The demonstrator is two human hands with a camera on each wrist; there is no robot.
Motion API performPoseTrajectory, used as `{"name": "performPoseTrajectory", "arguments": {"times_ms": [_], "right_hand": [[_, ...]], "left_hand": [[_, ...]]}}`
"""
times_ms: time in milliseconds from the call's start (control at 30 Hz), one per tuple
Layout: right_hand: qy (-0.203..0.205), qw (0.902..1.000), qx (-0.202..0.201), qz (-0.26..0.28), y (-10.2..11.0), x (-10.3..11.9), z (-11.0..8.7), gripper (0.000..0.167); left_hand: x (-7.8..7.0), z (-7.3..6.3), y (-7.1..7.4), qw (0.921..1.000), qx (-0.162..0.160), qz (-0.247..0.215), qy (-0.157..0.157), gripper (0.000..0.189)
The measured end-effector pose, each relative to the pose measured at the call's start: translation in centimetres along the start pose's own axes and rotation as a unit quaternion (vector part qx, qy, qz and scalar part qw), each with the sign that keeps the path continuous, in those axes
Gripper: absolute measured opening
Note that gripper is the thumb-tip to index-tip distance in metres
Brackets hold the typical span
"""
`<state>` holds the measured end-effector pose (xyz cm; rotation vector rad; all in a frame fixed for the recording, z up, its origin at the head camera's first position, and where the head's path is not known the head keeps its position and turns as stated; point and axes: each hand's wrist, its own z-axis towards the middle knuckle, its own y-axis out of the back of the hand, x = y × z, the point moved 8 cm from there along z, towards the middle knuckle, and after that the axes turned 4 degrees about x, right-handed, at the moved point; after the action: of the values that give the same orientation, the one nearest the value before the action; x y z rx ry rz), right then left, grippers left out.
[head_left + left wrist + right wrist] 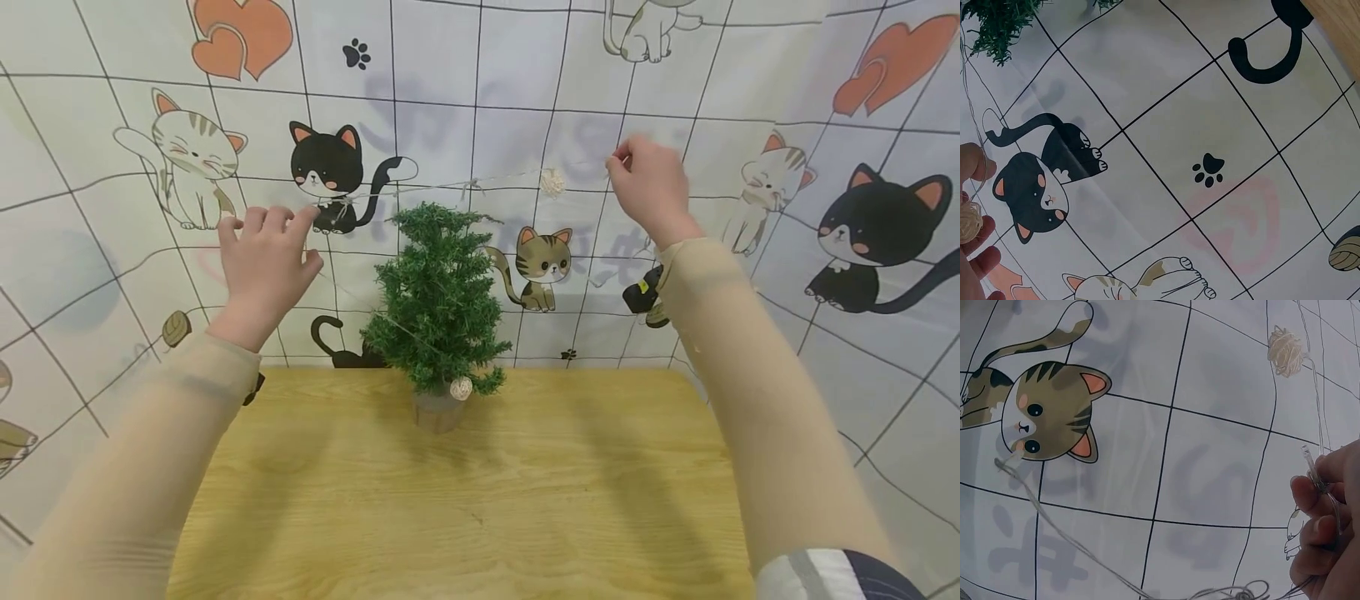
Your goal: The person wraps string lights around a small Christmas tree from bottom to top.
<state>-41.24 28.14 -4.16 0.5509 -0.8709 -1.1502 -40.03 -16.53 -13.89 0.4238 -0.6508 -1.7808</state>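
Between the two raised hands runs a thin light string [510, 177] with woven pale balls, roughly level, just above a small green artificial tree [438, 292]. At its left, my left hand [262, 258] holds the strand with bent fingers; the left wrist view shows a woven ball [969, 222] among them. On the other side my right hand [651, 185] pinches the strand beside a small clear bulb [1307, 456]. One woven ball [552, 182] hangs near the right hand. A second woven ball [461, 388] rests against the tree's lower front. Another stretch of strand crosses the branches.
The tree's round base [438, 412] stands near the back edge of a wooden table [465, 508]. Behind rises a white cloth [435, 67] printed with cats and grid lines. A black object with a yellow mark [641, 293] shows beside the right forearm, partly hidden.
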Motion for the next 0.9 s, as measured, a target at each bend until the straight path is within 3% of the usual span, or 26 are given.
{"name": "performPoseTrajectory", "arguments": {"times_ms": [233, 433, 533, 600, 633, 667, 700, 767, 833, 900], "right_hand": [[-0.024, 0.9997, 0.004, 0.000, -1.3, -1.5, 1.2, 0.041], [-0.043, 0.9989, 0.014, 0.009, -3.1, -3.2, 1.4, 0.041], [-0.065, 0.9945, 0.016, 0.081, -4.1, -3.9, 1.3, 0.038], [-0.093, 0.9752, 0.031, 0.199, -5.1, -4.3, 1.2, 0.033], [-0.111, 0.9545, 0.041, 0.274, -5.6, -4.5, 1.2, 0.031], [-0.132, 0.9247, 0.052, 0.353, -6.2, -4.7, 1.1, 0.026], [-0.154, 0.8843, 0.063, 0.436, -6.9, -4.7, 1.1, 0.022], [-0.195, 0.7882, 0.078, 0.578, -8.0, -4.6, 1.0, 0.012], [-0.222, 0.6943, 0.086, 0.679, -9.0, -4.3, 0.9, 0.013], [-0.235, 0.6136, 0.088, 0.749, -9.6, -3.9, 1.0, 0.016]], "left_hand": [[-0.3, 0.3, -0.5, 0.9965, -0.065, -0.014, -0.051, 0.042], [-0.2, 0.4, -1.5, 0.9958, -0.061, -0.009, -0.068, 0.040], [-0.1, 0.4, -2.2, 0.9963, -0.059, -0.008, -0.063, 0.040], [0.0, 0.6, -2.6, 0.9977, -0.046, -0.012, -0.050, 0.041], [0.1, 0.8, -2.8, 0.9986, -0.033, -0.014, -0.039, 0.042], [0.2, 1.0, -3.2, 0.9995, -0.012, -0.016, -0.026, 0.044], [0.3, 1.2, -3.6, 0.9997, 0.013, -0.016, -0.011, 0.047], [0.4, 1.5, -4.4, 0.9974, 0.068, -0.019, 0.015, 0.055], [0.4, 1.6, -5.4, 0.9918, 0.122, -0.020, 0.034, 0.064], [0.3, 1.5, -6.2, 0.9862, 0.159, -0.021, 0.042, 0.070]]}}
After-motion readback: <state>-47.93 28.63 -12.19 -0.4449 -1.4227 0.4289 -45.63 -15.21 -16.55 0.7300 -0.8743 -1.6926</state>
